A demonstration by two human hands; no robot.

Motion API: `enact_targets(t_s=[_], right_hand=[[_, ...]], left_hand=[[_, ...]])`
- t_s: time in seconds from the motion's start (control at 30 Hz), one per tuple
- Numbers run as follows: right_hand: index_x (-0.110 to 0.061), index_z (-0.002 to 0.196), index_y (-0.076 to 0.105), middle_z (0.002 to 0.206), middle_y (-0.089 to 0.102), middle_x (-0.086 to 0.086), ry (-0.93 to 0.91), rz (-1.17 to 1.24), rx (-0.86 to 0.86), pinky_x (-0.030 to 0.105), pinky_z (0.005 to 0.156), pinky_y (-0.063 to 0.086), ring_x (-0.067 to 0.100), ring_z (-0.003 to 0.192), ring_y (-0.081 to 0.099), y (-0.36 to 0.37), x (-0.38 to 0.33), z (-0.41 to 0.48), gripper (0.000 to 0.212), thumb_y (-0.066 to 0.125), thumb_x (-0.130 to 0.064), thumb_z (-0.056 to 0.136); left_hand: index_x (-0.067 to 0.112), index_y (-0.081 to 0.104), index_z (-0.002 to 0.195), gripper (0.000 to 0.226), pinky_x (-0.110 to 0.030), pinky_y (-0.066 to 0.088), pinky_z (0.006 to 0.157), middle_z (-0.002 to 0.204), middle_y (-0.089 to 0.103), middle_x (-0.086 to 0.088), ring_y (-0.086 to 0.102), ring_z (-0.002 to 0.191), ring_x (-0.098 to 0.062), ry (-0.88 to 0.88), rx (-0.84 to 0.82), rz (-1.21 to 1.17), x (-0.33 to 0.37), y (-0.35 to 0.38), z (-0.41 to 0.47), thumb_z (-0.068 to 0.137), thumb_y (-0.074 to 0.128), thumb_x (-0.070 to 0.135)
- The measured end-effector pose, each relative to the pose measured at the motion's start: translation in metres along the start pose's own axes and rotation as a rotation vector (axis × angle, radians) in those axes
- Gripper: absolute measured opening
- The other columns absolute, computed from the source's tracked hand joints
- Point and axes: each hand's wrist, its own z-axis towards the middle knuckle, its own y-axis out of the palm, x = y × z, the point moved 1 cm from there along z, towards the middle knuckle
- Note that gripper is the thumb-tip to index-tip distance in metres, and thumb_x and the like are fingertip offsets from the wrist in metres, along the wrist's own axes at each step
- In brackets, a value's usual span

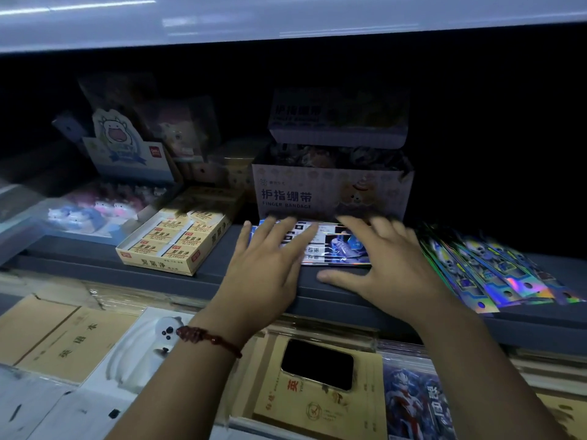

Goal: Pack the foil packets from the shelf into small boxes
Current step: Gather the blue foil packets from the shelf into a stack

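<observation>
A small flat box or packet stack with blue printed artwork lies on the dark shelf in front of a finger bandage box. My left hand lies over its left part with straight, spread fingers. My right hand covers its right part, fingers spread, thumb along the shelf's front edge. Several holographic foil packets fan out on the shelf just right of my right hand. Neither hand grips anything that I can see.
The finger bandage box stands right behind my hands. A yellow eraser box sits to the left, toy figures beyond it. Below the shelf lie notebooks, a black phone and a blue hero packet.
</observation>
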Motion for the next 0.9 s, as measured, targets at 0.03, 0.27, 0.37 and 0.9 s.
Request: enact_targets(t_s=[0.03, 0.27, 0.37, 0.9], right_hand=[[-0.042, 0.148, 0.045, 0.129, 0.049, -0.01, -0.025, -0.012, 0.051, 0.038, 0.104, 0.039, 0.018, 0.119, 0.041, 0.001, 0.001, -0.003, 0.088, 0.038, -0.091, 0.076], [-0.03, 0.124, 0.073, 0.129, 0.062, -0.009, -0.143, -0.063, 0.208, 0.042, 0.101, 0.041, 0.021, 0.12, 0.051, 0.007, 0.004, -0.01, 0.046, 0.056, -0.059, 0.092], [-0.028, 0.126, 0.072, 0.131, 0.062, -0.003, -0.144, -0.113, 0.239, 0.043, 0.1, 0.041, 0.024, 0.12, 0.052, 0.008, 0.003, -0.009, 0.046, 0.055, -0.055, 0.093], [-0.028, 0.103, 0.081, 0.088, 0.056, -0.007, -0.241, 0.01, 0.309, 0.042, 0.076, 0.046, 0.021, 0.089, 0.051, 0.011, 0.005, -0.013, 0.022, 0.074, -0.042, 0.089]], left_hand=[[0.037, 0.038, 0.154, 0.06, -0.055, 0.013, 0.124, 0.156, 0.041, 0.002, 0.029, 0.147, -0.025, 0.007, 0.021, -0.032, 0.002, 0.001, 0.0, 0.099, 0.015, 0.044], [0.025, 0.059, 0.142, 0.045, -0.055, 0.024, 0.121, 0.147, 0.053, -0.007, 0.044, 0.14, -0.028, 0.083, 0.247, -0.065, 0.008, 0.015, -0.003, 0.104, 0.042, 0.042], [0.022, 0.06, 0.141, 0.041, -0.055, 0.028, 0.12, 0.147, 0.055, -0.007, 0.046, 0.14, -0.028, 0.105, 0.295, -0.135, 0.007, 0.019, -0.002, 0.103, 0.048, 0.033], [0.018, 0.079, 0.11, 0.019, -0.051, 0.045, 0.106, 0.13, 0.063, 0.001, 0.054, 0.125, -0.02, 0.141, 0.391, -0.376, 0.0, 0.02, 0.0, 0.092, 0.075, 0.02]])
